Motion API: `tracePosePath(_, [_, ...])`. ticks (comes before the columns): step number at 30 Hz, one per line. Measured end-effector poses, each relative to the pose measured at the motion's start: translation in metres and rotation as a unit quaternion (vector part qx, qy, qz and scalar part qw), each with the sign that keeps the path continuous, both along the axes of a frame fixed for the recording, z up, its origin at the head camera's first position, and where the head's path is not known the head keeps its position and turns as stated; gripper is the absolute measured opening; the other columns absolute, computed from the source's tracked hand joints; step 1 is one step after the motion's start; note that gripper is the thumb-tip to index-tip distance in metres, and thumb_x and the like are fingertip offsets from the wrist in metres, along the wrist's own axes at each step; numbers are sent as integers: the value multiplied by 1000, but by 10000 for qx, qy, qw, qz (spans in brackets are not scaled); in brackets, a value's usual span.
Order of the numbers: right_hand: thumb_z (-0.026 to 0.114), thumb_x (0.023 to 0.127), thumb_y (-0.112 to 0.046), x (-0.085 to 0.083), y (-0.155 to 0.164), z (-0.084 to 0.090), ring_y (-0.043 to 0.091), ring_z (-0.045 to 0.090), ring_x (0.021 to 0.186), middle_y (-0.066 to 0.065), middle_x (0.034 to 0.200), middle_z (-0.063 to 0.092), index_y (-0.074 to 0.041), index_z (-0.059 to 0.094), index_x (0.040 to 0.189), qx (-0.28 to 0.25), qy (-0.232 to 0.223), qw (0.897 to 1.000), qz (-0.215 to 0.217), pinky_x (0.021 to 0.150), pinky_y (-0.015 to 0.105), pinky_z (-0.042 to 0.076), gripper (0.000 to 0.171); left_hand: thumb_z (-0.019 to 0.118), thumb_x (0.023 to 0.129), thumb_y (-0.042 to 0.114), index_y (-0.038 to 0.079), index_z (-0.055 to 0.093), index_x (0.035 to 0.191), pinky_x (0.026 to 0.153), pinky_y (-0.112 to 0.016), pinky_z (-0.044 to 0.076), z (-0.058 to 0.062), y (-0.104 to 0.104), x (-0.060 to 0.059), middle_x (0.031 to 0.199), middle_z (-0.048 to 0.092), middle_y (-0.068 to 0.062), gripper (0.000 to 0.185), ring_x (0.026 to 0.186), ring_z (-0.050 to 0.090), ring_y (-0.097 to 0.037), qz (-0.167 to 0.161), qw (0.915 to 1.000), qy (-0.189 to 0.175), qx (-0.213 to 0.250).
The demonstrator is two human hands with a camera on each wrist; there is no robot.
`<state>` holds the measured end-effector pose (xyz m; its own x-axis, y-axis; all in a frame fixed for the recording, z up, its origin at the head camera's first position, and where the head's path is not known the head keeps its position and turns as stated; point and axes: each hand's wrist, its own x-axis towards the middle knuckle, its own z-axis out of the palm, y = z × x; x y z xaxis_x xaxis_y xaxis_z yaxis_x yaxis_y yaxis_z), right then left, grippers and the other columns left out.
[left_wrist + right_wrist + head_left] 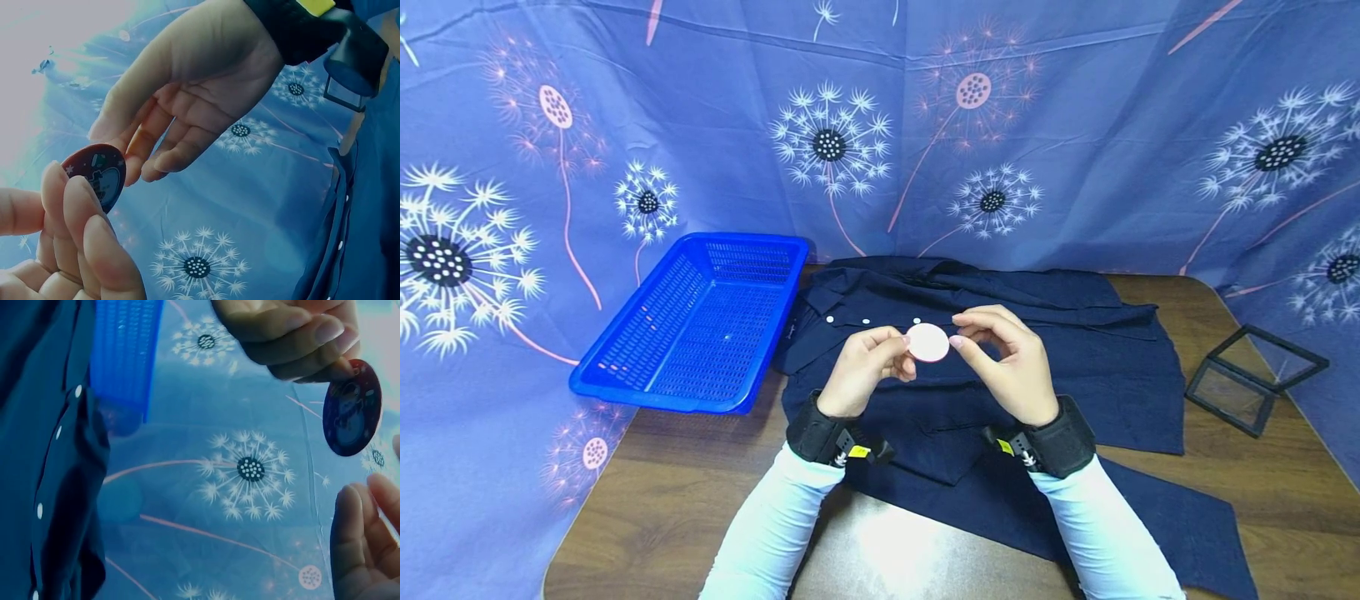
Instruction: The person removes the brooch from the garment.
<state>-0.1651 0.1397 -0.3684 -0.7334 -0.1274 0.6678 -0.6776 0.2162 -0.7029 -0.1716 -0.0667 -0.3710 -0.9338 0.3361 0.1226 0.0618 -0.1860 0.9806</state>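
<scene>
Above a dark navy shirt with white buttons, my left hand pinches a small round flat disc at its edge. The disc's upward side looks plain and pale with a thin red rim. Its other side, seen in the left wrist view, carries a cartoon picture on dark red. My right hand is at the disc's right side, thumb tip right by the rim, fingers loosely bent. In the right wrist view a gap shows between the disc and the right fingertips.
A blue plastic basket stands on the wooden table at the left. Toward the right edge sits a black hinged frame with see-through panels. Behind the table hangs a blue cloth with dandelion prints.
</scene>
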Motion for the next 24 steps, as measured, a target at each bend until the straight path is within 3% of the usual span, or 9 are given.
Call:
tracePosePath(6, [77, 74, 11, 0, 8, 0, 16, 64, 92, 13, 107, 68, 0, 71, 108, 669, 497, 9964, -129, 87, 16, 52, 37, 49, 96, 9, 2, 60, 84, 66, -24, 56, 0, -1, 1, 63, 62, 6, 17, 62, 62, -8, -27, 9999, -70, 129])
tracePosePath(16, [82, 67, 7, -4, 13, -2, 23, 63, 106, 13, 113, 69, -2, 70, 110, 1246, 1337, 9831, 69, 100, 16, 44, 45, 48, 97, 8, 8, 60, 80, 66, -23, 55, 3, -1, 3, 62, 60, 6, 21, 62, 61, -8, -74, 9994, -203, 278])
tracePosePath(19, [82, 71, 3, -6, 12, -4, 25, 64, 105, 15, 113, 69, 0, 70, 109, 1391, 1595, 9773, 58, 101, 16, 43, 41, 47, 97, 8, 10, 60, 80, 66, -23, 55, 4, -1, 4, 62, 61, 6, 21, 62, 61, -8, -165, 9989, -272, 340])
tracePosePath(24, [73, 88, -13, -9, 9, -8, 26, 64, 101, 15, 108, 70, 0, 71, 106, 1451, 2004, 9689, 93, 104, 18, 43, 23, 47, 98, 9, 9, 61, 83, 66, -23, 55, 2, 0, 5, 63, 61, 6, 20, 62, 62, -8, -274, 9984, -388, 318])
